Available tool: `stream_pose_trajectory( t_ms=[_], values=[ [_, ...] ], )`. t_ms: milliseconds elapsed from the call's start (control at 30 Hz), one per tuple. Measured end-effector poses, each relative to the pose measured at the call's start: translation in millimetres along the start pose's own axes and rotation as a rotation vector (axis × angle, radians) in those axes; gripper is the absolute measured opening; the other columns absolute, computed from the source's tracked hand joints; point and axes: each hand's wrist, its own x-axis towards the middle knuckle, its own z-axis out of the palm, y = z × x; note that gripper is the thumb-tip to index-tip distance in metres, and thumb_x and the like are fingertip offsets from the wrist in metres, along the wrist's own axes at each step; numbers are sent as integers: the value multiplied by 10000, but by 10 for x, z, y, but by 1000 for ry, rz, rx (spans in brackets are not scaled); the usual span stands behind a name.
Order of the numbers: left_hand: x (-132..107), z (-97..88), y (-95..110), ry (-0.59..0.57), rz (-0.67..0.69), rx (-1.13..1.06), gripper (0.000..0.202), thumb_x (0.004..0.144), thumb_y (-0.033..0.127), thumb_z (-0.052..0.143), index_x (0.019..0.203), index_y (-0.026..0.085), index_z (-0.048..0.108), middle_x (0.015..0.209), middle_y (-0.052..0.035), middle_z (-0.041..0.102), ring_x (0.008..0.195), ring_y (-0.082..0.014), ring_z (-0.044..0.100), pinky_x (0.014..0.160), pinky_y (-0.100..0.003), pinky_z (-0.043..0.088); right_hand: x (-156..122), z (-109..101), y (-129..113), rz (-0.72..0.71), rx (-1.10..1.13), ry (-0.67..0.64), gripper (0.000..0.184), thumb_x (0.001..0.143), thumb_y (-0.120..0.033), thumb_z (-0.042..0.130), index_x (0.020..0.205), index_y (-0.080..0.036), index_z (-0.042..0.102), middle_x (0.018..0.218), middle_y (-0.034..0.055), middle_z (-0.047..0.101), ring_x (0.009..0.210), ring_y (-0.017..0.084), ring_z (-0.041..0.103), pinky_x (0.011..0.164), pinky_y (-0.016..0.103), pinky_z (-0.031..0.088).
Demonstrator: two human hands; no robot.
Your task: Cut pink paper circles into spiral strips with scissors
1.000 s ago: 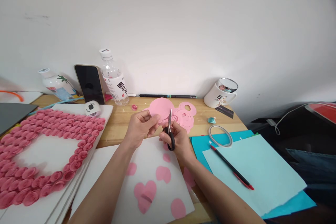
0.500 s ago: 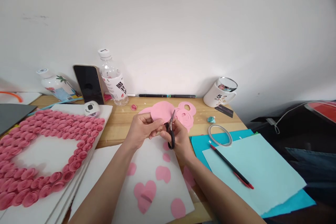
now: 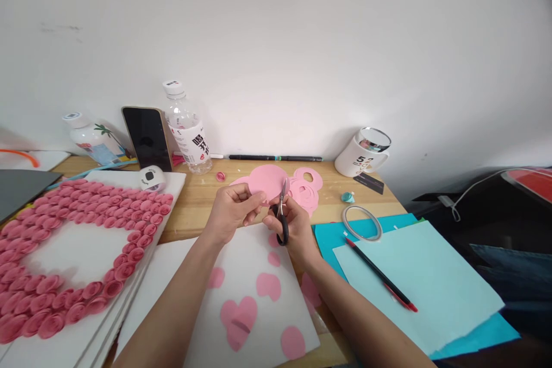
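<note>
My left hand [image 3: 233, 211] pinches the lower edge of a round pink paper piece [image 3: 268, 180], held up above the white board [image 3: 172, 282]. In my right hand [image 3: 293, 223] is a pair of scissors [image 3: 282, 215] with black handles, its blades pointing up at the right edge of the pink paper. Behind the held piece lie pink paper rings [image 3: 308, 178] and offcuts on the wooden table. Pink paper hearts [image 3: 268, 286] and a pink paper circle [image 3: 292, 342] rest on the white board below my hands.
At left, a board bears rows of pink paper roses [image 3: 92, 290]. A phone [image 3: 147, 138], a water bottle [image 3: 188, 132] and a mug [image 3: 361, 152] stand along the wall. Teal paper sheets [image 3: 440, 287], a black pen [image 3: 379, 271] and a tape roll [image 3: 362, 223] lie at right.
The round pink paper has shifted and turned slightly in my left hand, by the scissor blades. Both hands stay in nearly the same place.
</note>
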Motion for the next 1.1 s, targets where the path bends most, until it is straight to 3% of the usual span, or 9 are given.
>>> stream_pose_trajectory(
  t_ms=[400,700,867,1100],
  values=[
    [5,-6,6,9,7,-28,294,640,313,705,530,137,497,458,47,511,334,-17,371,326,-154,247,-16,1,6,64,7,21,306,618,-253,717,826,-183,504,569,-71,465,491,66,394,460,188,323],
    [9,3,43,42,50,-89,278,642,309,709,539,137,516,454,43,527,322,-18,375,319,-155,255,-9,6,8,91,-25,24,321,614,-322,717,809,-188,499,557,-59,502,483,92,487,430,196,345],
    [7,16,51,55,99,-138,238,679,314,682,593,145,538,446,50,525,319,-31,399,330,-170,288,-34,29,28,123,-37,-5,316,638,-344,706,807,-188,489,538,-57,509,449,86,455,422,200,332],
    [-12,41,16,28,4,-60,285,634,329,709,545,140,515,376,55,455,322,-34,363,337,-175,259,-33,43,106,60,-12,-53,368,616,-351,744,824,-183,490,543,-61,497,455,76,416,429,195,321]
  ],
)
